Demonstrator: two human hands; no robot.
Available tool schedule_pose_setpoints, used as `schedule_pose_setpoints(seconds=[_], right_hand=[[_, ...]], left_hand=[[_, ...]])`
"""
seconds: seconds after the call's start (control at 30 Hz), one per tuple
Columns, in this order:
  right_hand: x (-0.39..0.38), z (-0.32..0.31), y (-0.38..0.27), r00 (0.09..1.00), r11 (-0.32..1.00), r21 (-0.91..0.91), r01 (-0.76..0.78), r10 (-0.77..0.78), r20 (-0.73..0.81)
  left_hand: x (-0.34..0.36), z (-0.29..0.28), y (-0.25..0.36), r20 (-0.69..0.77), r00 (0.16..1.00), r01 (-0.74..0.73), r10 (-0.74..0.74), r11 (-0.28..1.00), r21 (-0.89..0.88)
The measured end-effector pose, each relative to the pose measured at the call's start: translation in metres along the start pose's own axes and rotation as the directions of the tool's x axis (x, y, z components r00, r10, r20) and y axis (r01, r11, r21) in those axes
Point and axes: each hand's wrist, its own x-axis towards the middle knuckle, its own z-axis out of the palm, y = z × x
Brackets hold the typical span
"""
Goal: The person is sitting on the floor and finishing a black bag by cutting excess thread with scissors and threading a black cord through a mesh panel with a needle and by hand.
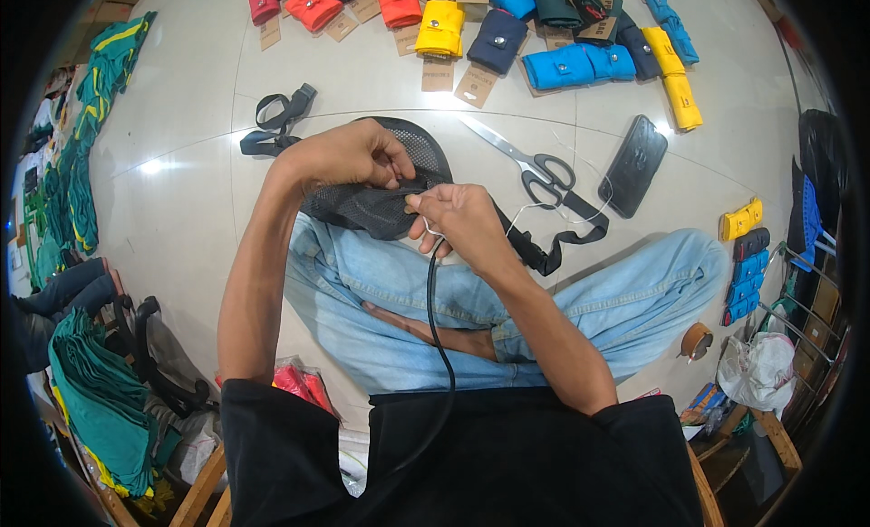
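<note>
Far left: green-and-yellow garments [91,146] are heaped along the floor [172,219]; below them the legs of another person [59,290] are seen, cut off by the dark rim. Nearer, a stack of green cloth [100,405] is piled.

Left of centre: a black strap [299,101] with a buckle is laid loosely looped on the tiles.

Centre: a piece of black mesh [426,151] is held above the crossed legs, in light blue jeans [643,287]. From the left, its upper face is gripped by the left hand [353,155], wrist bent, fingertips drawn together on the fabric. Its near right edge is pinched between thumb and finger of the right hand [464,221]. The two hands are kept apart, fingertips near each other. A white cord [435,232] is seen at the right fingers; whether it is pinched too cannot be told. A black cable [435,314] is led from below the right hand down over the jeans.

Across the top, rolled pouches [441,27] in red, yellow, blue and dark colours are scattered, some with brown card tags.

Right of centre: scissors [526,162] are laid with blades parted; a second black strap [536,255] is spread beside the right hand. Beyond, a black phone [635,164] is placed.

Far right: a tape roll [697,339] and a row of small pouches [746,264] are set out near a white plastic bag [759,373].
</note>
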Motion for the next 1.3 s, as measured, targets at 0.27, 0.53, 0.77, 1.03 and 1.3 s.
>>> schedule_pose_setpoints(seconds=[0.27, 0.53, 0.77, 1.03, 1.3], right_hand=[[-0.003, 0.006, -0.003, 0.997, 0.997, -0.06, 0.038, -0.041, -0.062], [0.0, 0.007, 0.004, 0.982, 0.97, -0.171, 0.175, -0.185, -0.046], [0.0, 0.005, 0.002, 0.986, 0.971, -0.19, 0.143, -0.156, -0.054], [-0.003, 0.007, -0.001, 0.983, 0.969, -0.21, 0.127, -0.152, -0.105], [-0.002, 0.008, 0.002, 0.974, 0.959, -0.235, 0.159, -0.192, -0.123]], left_hand=[[0.007, -0.001, 0.01, 0.082, 0.996, 0.024, -0.041, 0.979, 0.202], [0.008, -0.005, 0.002, 0.076, 0.997, -0.01, 0.002, 0.995, 0.104], [-0.007, -0.01, 0.019, 0.054, 0.995, 0.069, -0.081, 0.979, 0.19], [-0.001, -0.008, 0.007, -0.019, 0.999, 0.053, -0.051, 0.985, 0.167], [0.002, -0.009, 0.001, 0.019, 1.0, 0.004, -0.006, 0.994, 0.105]])
